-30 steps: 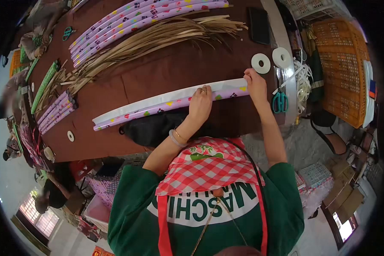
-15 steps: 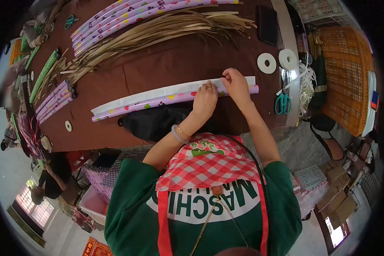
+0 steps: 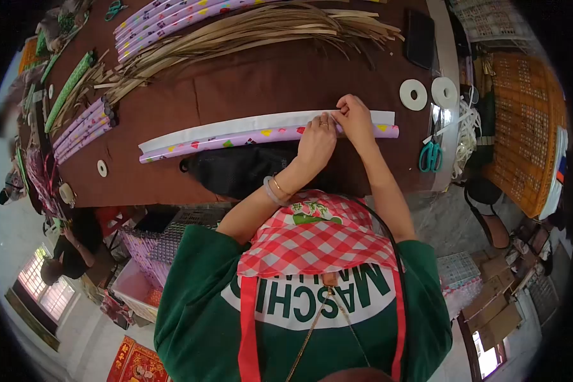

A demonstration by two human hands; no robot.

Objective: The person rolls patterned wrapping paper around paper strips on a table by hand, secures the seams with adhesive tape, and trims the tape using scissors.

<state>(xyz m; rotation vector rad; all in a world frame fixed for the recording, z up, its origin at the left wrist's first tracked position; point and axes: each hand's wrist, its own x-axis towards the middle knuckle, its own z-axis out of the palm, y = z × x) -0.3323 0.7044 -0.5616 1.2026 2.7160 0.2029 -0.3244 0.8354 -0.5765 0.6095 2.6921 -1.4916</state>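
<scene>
A long purple patterned paper roll (image 3: 245, 138) lies across the table in front of me, with a white strip of its paper (image 3: 229, 123) showing along the far side. My left hand (image 3: 317, 139) rests over the roll, its fingers bent together and pressed on the paper edge. Right beside those fingertips, my right hand (image 3: 355, 121) has thumb and fingers pinched together at the white strip. Whatever sits in that pinch is too small to make out. Under the near side of the roll is a black cloth item (image 3: 235, 169).
Tan flat strips (image 3: 254, 38) and more purple rolls (image 3: 178, 22) lie farther back. Two white tape rolls (image 3: 413, 95), a dark phone (image 3: 420, 38) and teal scissors (image 3: 430, 156) are at the right. Smaller purple rolls (image 3: 86, 130) and a person (image 3: 70, 258) are leftward.
My right hand has come closer to my left fingertips, its fingers now pinched at the paper edge. The whole view has shifted slightly; the roll stays under my left hand.
</scene>
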